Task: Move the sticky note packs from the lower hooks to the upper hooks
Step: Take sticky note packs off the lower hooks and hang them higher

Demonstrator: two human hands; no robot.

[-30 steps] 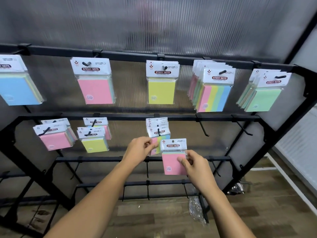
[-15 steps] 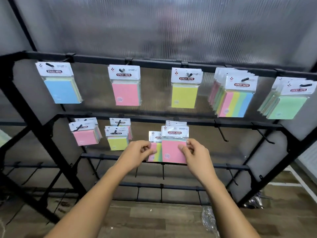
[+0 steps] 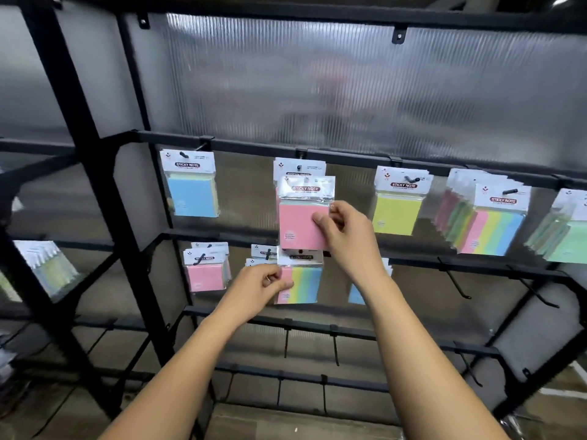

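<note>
My right hand (image 3: 344, 230) grips a pink sticky note pack (image 3: 300, 223) by its right edge. It holds the pack upright just in front of the pink pack (image 3: 298, 168) hanging on the second upper hook. Below, my left hand (image 3: 265, 282) pinches the left edge of a rainbow-striped pack (image 3: 305, 284) at the lower row. Whether that striped pack is still on its hook I cannot tell. Two lower hooks to the left carry a pink pack (image 3: 206, 274) and another pack (image 3: 266, 250).
Along the upper bar (image 3: 349, 158) hang a blue pack (image 3: 192, 192), a yellow pack (image 3: 398, 208), a striped stack (image 3: 492, 223) and a green stack (image 3: 568, 236). Bare black hooks (image 3: 454, 281) stick out at the lower right. More packs (image 3: 47, 268) hang on the left rack.
My right hand has raised the pink pack from the lower row up to the second upper hook. My left hand stays on the striped pack. The view has tilted up and shifted left.
</note>
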